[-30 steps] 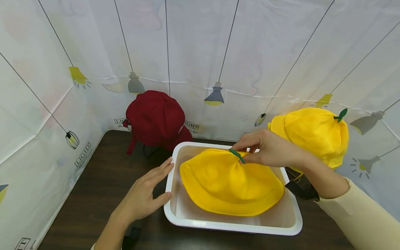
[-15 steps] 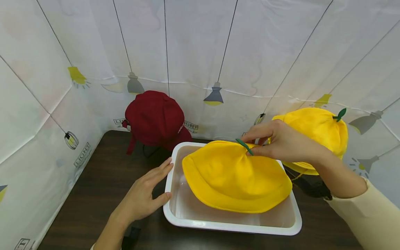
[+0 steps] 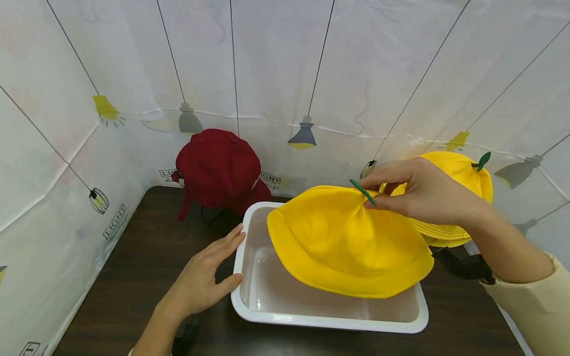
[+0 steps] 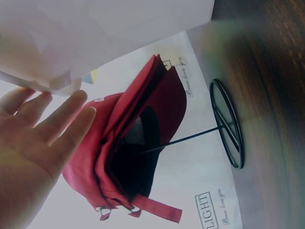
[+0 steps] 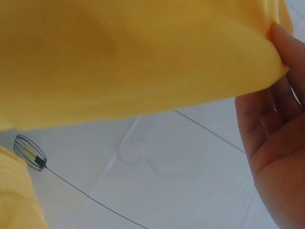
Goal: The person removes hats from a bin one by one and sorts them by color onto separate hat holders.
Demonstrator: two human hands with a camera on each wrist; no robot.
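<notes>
My right hand [image 3: 420, 190] pinches the crown of a yellow bucket hat [image 3: 343, 247] beside its green leaf tab [image 3: 362, 193]. The hat hangs above the white basin [image 3: 329, 320], its brim over the right part. In the right wrist view the cloth of the hat [image 5: 143, 57] fills the upper half, gathered between thumb and fingers. My left hand [image 3: 202, 274] rests with extended fingers against the left rim of the basin. Seen from the left wrist, those fingers touch the wall of the basin [image 4: 114, 28].
A red cap [image 3: 218, 170] sits on a black wire stand [image 4: 226, 124] behind the basin's left corner. Another yellow hat [image 3: 463, 173] with a leaf tab stands at the right, partly behind my right hand. A printed white curtain [image 3: 267, 64] encloses the dark table [image 3: 124, 277].
My right hand has lifted the yellow hat up and to the right, out of the basin. The left hand stays at the rim.
</notes>
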